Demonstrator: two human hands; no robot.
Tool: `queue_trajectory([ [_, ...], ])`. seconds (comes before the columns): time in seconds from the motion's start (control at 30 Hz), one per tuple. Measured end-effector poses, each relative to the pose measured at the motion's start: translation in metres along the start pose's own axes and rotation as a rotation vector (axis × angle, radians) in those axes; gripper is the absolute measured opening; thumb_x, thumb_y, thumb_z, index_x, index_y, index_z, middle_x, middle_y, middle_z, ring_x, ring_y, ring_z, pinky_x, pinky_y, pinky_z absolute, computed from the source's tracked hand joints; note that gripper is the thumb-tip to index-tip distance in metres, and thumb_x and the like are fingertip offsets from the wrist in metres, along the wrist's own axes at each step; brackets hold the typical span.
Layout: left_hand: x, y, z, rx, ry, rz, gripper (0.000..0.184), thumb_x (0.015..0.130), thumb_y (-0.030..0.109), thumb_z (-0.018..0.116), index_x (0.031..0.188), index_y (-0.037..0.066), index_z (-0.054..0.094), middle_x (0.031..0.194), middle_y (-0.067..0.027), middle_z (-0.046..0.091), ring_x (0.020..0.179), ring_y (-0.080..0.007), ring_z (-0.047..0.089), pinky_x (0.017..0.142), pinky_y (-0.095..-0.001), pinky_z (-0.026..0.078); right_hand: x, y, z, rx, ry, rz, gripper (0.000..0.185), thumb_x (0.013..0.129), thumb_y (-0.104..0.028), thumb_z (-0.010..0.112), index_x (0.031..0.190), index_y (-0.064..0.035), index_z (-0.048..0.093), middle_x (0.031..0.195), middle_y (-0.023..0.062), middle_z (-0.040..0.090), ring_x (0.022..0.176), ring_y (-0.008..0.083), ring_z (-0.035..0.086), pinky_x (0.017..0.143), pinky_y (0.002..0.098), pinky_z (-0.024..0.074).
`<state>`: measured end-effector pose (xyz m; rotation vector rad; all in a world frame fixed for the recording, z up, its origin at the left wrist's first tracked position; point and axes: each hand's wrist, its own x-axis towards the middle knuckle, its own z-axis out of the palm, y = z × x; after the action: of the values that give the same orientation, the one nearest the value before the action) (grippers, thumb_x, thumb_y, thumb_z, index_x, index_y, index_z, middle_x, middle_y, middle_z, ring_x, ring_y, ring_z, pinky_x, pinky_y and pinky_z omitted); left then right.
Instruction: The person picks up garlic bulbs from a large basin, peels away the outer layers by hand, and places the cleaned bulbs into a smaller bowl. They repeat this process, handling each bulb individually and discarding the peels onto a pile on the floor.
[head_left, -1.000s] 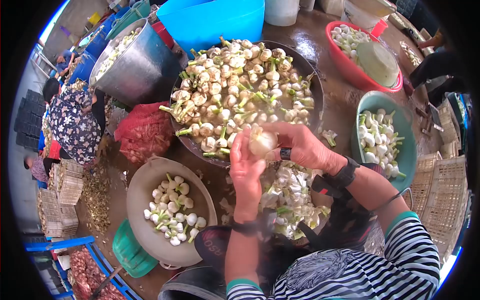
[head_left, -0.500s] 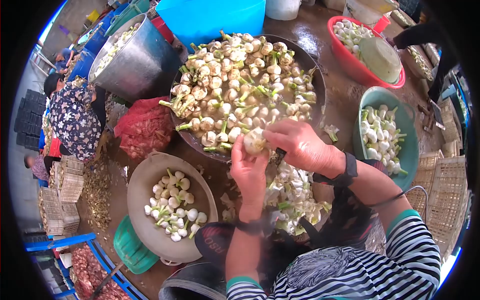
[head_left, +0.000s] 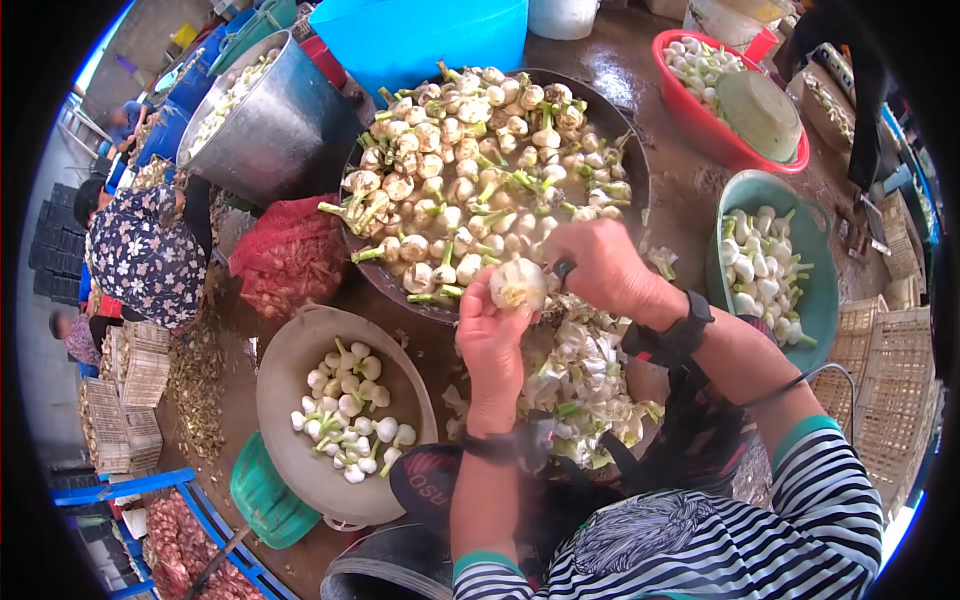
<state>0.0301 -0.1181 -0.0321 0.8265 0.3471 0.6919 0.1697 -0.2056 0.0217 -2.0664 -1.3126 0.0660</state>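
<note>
My left hand (head_left: 490, 325) is closed round a garlic bulb (head_left: 518, 286), its cut or root side turned up toward me. Just to the right, my right hand (head_left: 605, 268) is curled in a fist round a small black-handled knife (head_left: 564, 268); its blade cannot be made out. Fist and bulb look slightly apart. Beyond both hands, a wide dark pan (head_left: 643, 205) holds many unpeeled garlic bulbs in murky water. Below them lies a heap of peeled garlic skins (head_left: 590, 385). To the left, a shallow grey-beige bowl (head_left: 285, 365) holds trimmed white bulbs with green stems.
A green basin (head_left: 740, 200) of white garlic stands at right, a red basin (head_left: 672, 105) behind it. Left are a red mesh sack (head_left: 290, 255), a metal pot (head_left: 270, 125) and a green plastic container (head_left: 265, 490). Another person in a floral top (head_left: 150, 240) sits farther left.
My right hand has drawn back slightly to the right, off the bulb, and turned into a fist. The bulb in my left hand has rolled so that its rough end shows.
</note>
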Motion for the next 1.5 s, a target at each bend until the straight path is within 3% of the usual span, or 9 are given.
queue_trajectory([
  [0.07, -0.001, 0.009, 0.004, -0.028, -0.031, -0.01, 0.052, 0.077, -0.003, 0.061, 0.125, 0.001, 0.042, 0.11, -0.0086, 0.057, 0.094, -0.0171, 0.058, 0.073, -0.0283, 0.052, 0.002, 0.006, -0.011, -0.026, -0.057, 0.12, 0.022, 0.062, 0.005, 0.056, 0.082, -0.0035, 0.062, 0.08, 0.0129, 0.062, 0.066, 0.0328, 0.06, 0.06, 0.0337, 0.0481],
  [0.17, 0.0, 0.008, -0.002, -0.006, -0.071, -0.04, 0.051, 0.079, 0.001, 0.06, 0.127, 0.0, 0.041, 0.11, -0.0084, 0.057, 0.094, -0.0158, 0.058, 0.071, -0.0283, 0.051, 0.001, -0.013, -0.021, 0.581, -0.057, -0.002, 0.029, 0.064, 0.007, 0.059, 0.09, -0.0033, 0.064, 0.09, 0.012, 0.062, 0.072, 0.0325, 0.06, 0.063, 0.0346, 0.0482],
  [0.33, -0.005, 0.005, 0.0, -0.031, -0.133, -0.112, 0.052, 0.083, 0.006, 0.058, 0.13, -0.001, 0.038, 0.109, -0.0086, 0.057, 0.093, -0.0151, 0.058, 0.071, -0.0284, 0.049, -0.004, -0.01, -0.007, 0.251, -0.039, -0.357, 0.027, 0.055, 0.003, 0.063, 0.081, -0.0039, 0.06, 0.077, 0.0081, 0.056, 0.074, 0.0299, 0.056, 0.06, 0.0378, 0.0449],
  [0.63, -0.003, 0.012, -0.003, -0.152, -0.289, -0.216, 0.059, 0.078, 0.014, 0.066, 0.128, -0.004, 0.04, 0.109, -0.0119, 0.057, 0.091, -0.0187, 0.058, 0.069, -0.0315, 0.049, -0.008, -0.017, -0.02, 0.575, -0.172, -0.008, 0.008, 0.078, -0.003, 0.055, 0.085, 0.0012, 0.056, 0.078, 0.0088, 0.056, 0.073, 0.0203, 0.056, 0.065, 0.0307, 0.045],
  [0.83, -0.01, 0.022, 0.0, -0.219, -0.362, -0.162, 0.064, 0.077, 0.014, 0.066, 0.131, 0.0, 0.035, 0.115, -0.0187, 0.054, 0.093, -0.0291, 0.059, 0.07, -0.0376, 0.053, -0.001, 0.016, -0.013, 0.344, 0.094, 0.25, 0.011, 0.079, -0.001, 0.052, 0.088, 0.0002, 0.059, 0.077, 0.0107, 0.058, 0.073, 0.0225, 0.058, 0.067, 0.0324, 0.0457],
  [0.97, -0.01, 0.023, 0.006, -0.247, -0.292, -0.188, 0.063, 0.079, 0.01, 0.061, 0.134, 0.001, 0.031, 0.117, -0.0188, 0.052, 0.096, -0.03, 0.059, 0.072, -0.04, 0.054, -0.013, 0.018, 0.0, -0.363, -0.662, 0.192, 0.021, 0.074, 0.003, 0.049, 0.088, -0.004, 0.063, 0.083, 0.0163, 0.061, 0.08, 0.0312, 0.06, 0.069, 0.0352, 0.0479],
  [1.13, -0.005, 0.021, 0.005, -0.223, -0.171, -0.28, 0.066, 0.076, -0.003, 0.055, 0.136, 0.001, 0.028, 0.111, -0.012, 0.054, 0.09, -0.0163, 0.057, 0.069, -0.0275, 0.051, -0.005, 0.0, -0.02, 0.602, -0.094, -0.015, 0.042, 0.062, 0.014, 0.051, 0.098, -0.0031, 0.063, 0.087, 0.0133, 0.059, 0.08, 0.0297, 0.058, 0.066, 0.0353, 0.0485],
  [1.37, -0.006, 0.004, 0.01, 0.229, -0.106, -0.153, 0.068, 0.073, 0.0, 0.065, 0.131, 0.004, 0.03, 0.104, -0.0061, 0.053, 0.081, -0.0116, 0.053, 0.059, -0.0246, 0.045, -0.01, -0.005, -0.009, 0.197, -0.139, -0.361, 0.042, 0.058, 0.008, 0.059, 0.098, -0.0048, 0.064, 0.082, 0.0115, 0.057, 0.078, 0.0315, 0.058, 0.064, 0.0375, 0.0469],
  [1.5, -0.002, 0.004, 0.009, 0.104, -0.093, -0.119, 0.065, 0.069, -0.006, 0.064, 0.125, 0.002, 0.032, 0.109, -0.0061, 0.049, 0.092, -0.0112, 0.053, 0.076, -0.0231, 0.046, -0.012, -0.01, -0.005, 0.332, 0.037, -0.273, 0.037, 0.054, 0.004, 0.061, 0.09, -0.0039, 0.063, 0.08, 0.0103, 0.057, 0.076, 0.0316, 0.058, 0.063, 0.0391, 0.047],
])
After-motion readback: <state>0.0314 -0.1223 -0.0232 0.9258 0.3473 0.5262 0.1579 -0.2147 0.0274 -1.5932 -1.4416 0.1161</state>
